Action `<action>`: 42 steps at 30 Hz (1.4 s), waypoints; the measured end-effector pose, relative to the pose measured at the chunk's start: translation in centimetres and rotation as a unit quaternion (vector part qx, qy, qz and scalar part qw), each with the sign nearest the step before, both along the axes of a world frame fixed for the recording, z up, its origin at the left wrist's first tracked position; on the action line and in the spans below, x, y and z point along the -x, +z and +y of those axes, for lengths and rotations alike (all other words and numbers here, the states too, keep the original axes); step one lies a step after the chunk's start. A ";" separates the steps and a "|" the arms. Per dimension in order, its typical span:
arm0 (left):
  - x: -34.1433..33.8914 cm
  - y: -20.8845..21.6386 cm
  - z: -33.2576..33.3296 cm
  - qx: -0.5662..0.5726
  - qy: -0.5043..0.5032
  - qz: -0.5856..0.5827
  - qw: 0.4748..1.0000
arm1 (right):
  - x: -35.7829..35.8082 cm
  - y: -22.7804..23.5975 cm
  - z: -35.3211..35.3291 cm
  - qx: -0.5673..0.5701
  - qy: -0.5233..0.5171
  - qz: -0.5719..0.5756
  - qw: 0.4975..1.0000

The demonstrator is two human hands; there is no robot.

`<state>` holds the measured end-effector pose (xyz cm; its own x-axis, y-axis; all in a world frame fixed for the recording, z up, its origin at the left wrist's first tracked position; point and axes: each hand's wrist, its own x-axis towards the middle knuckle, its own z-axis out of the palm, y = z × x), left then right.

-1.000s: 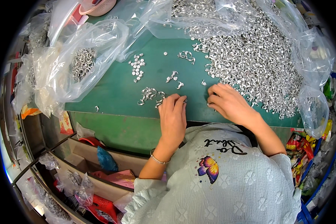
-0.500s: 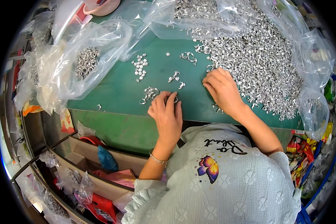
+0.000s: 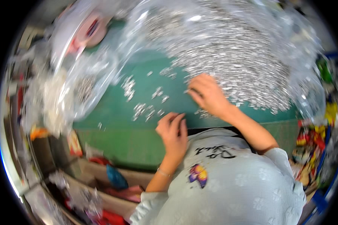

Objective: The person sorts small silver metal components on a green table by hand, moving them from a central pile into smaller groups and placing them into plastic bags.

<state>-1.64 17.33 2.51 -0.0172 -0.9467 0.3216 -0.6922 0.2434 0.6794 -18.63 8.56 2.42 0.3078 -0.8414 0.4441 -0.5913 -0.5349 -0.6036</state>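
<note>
Motion blurs the view. My left hand [image 3: 172, 131] is at the near edge of the green tabletop [image 3: 116, 108], fingers bent in toward the thumb; whatever they pinch is hidden. Just beyond it lies a small group of silvery curved metal pieces [image 3: 142, 111]. My right hand [image 3: 208, 94] rests by the near left border of a big heap of small silvery metal pieces [image 3: 244, 63]. Its fingers are curled together, and I cannot make out anything in them. Other small metal pieces [image 3: 128, 88] form a cluster farther left, with a few loose pieces [image 3: 157, 92] between.
A clear plastic bag [image 3: 97, 88] with metal rings lies open at the left. More clear plastic [image 3: 308, 84] borders the heap. A pink basket [image 3: 95, 32] stands at the far left. Below the table are open drawers [image 3: 82, 168]; coloured packets [image 3: 308, 146] are at the right.
The whole view has shifted and blurred. My left hand has drawn back from the curved pieces toward the table's near edge. My right hand stays beside the heap, fingers still curled.
</note>
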 end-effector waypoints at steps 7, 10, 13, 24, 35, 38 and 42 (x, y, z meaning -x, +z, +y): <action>1.3 -2.0 -1.2 0.022 -0.045 -0.027 0.998 | 11.5 4.1 8.4 -0.014 -0.231 -0.161 0.959; 1.7 -2.1 -1.7 0.065 -0.064 -0.056 0.994 | 16.9 3.2 13.5 0.117 -0.428 -0.196 0.874; 1.5 -3.9 -2.5 0.112 -0.055 -0.080 0.989 | 22.3 1.8 19.2 0.246 -0.570 -0.145 0.770; 1.5 -5.4 -3.6 0.206 0.018 -0.078 0.975 | 45.6 -3.4 21.3 0.127 -0.710 -0.036 0.692; 2.7 -6.1 -3.4 0.240 0.058 -0.098 0.964 | 49.6 -4.9 20.2 0.098 -0.701 0.025 0.706; 2.0 -6.0 -3.4 0.241 0.057 -0.107 0.963 | 49.3 -4.4 20.5 0.129 -0.672 -0.072 0.726; 1.6 -4.6 -2.9 0.232 0.077 -0.141 0.959 | 42.8 0.0 20.2 0.189 -0.682 -0.139 0.693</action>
<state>-3.27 14.46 -2.13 -0.0372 -0.7011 0.7120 -0.8850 0.3540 0.3023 -61.41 28.74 2.45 -0.8002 -0.0727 0.5953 -0.5918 0.2565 -0.7642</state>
